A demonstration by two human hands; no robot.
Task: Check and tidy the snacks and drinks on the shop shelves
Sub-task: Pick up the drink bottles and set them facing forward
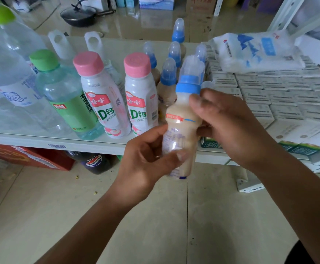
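- The milk drink bottle (182, 128), baby-bottle shaped with a blue collar and a clear domed cap, is held upright in the air in front of the shelf (98, 145), between both hands.
- The left hand (146, 155) grips the bottle's lower half. Its thumb lies across the front near the base and its fingers curl round the left side.
- The right hand (229, 126) holds the upper half from the right. Its thumb tip sits just under the blue collar and its fingers curl round the far side, though it is slightly blurred.
- Right behind the held bottle, a cluster of matching blue-collared bottles (167, 77) stands on the shelf, running toward the back.
- To their left stand two pink-capped bottles (102, 94) with red and green labels, then a green-capped bottle (66, 96), then large clear water bottles (8, 73) at the far left.
- To the right, flat white boxes (281, 92) lie packed in rows on the shelf, and a white and blue bag (256, 52) rests on top of them.
- Under the shelf stand a dark cola bottle (96, 162) and a red carton (27, 157).
- Beyond the shelf, a black lidded pan (79, 15) sits on the tiled floor (155, 216).
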